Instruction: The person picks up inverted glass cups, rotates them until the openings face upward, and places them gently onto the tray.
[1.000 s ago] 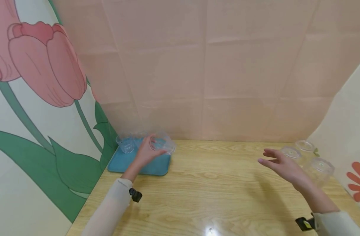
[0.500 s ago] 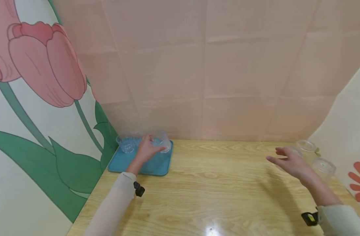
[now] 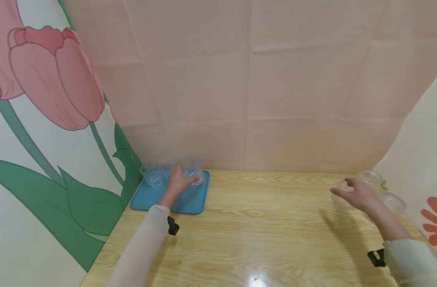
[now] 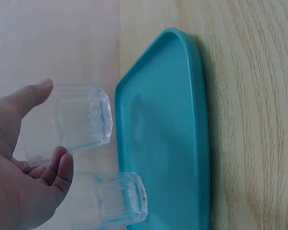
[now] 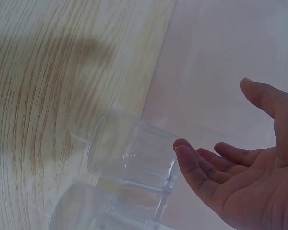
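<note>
In the head view my left hand [image 3: 177,184] holds a clear plastic cup [image 3: 196,169] over the right part of a blue tray [image 3: 184,205]. The left wrist view shows that cup [image 4: 84,117] upright between thumb and fingers, its base close over the tray [image 4: 170,115]. A second clear cup [image 4: 117,201] stands on the tray beside it. My right hand [image 3: 363,196] hovers at the right with relaxed, parted fingers. Right by its fingertips, in the right wrist view, is an upside-down clear cup [image 5: 139,153], with another cup [image 5: 93,211] beside it.
Another clear cup [image 3: 153,176] stands at the tray's left corner. Two more clear cups, a rear one [image 3: 370,177] and a front one [image 3: 392,202], stand upside down near the right wall. A pink sheet [image 3: 247,99] backs the wooden table [image 3: 261,231].
My left hand has turned its tilted cup upright and brought it a little left, over the tray. My right hand has moved right, toward the upside-down cups.
</note>
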### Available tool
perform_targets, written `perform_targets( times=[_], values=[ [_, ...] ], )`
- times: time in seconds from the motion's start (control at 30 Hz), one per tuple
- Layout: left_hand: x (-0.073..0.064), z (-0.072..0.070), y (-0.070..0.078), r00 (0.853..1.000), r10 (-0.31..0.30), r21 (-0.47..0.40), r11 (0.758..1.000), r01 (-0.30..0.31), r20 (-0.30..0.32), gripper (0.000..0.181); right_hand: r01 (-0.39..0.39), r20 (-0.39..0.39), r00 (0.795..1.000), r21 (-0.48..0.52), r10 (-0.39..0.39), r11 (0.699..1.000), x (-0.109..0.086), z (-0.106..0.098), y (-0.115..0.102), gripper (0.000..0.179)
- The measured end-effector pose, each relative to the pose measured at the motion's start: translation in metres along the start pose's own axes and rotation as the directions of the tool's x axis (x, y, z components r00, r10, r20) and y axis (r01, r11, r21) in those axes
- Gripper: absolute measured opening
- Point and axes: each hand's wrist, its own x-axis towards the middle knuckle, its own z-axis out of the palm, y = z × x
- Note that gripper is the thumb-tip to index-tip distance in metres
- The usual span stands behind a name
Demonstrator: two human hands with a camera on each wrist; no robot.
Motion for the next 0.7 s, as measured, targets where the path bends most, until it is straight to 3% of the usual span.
perform_targets(
  times=[0.3, 0.5, 0.7],
  values=[
    [0.008, 0.006, -0.006, 0.998, -0.025, 0.033, 0.999, 0.027, -0.054, 0.101, -0.018, 0.001, 1.0, -0.105, 0.018, 0.994, 0.013, -0.007, 0.011, 0.101],
    [0.012, 0.01, -0.008, 0.997, -0.049, 0.054, 0.997, 0.052, -0.059, 0.099, -0.043, 0.017, 0.999, -0.129, 0.045, 0.991, 0.022, -0.009, 0.021, 0.104],
    [0.012, 0.015, -0.007, 0.996, -0.072, 0.059, 0.995, 0.075, -0.051, 0.098, -0.044, -0.025, 0.999, -0.156, 0.04, 0.987, 0.03, -0.011, 0.026, 0.103]
  ],
)
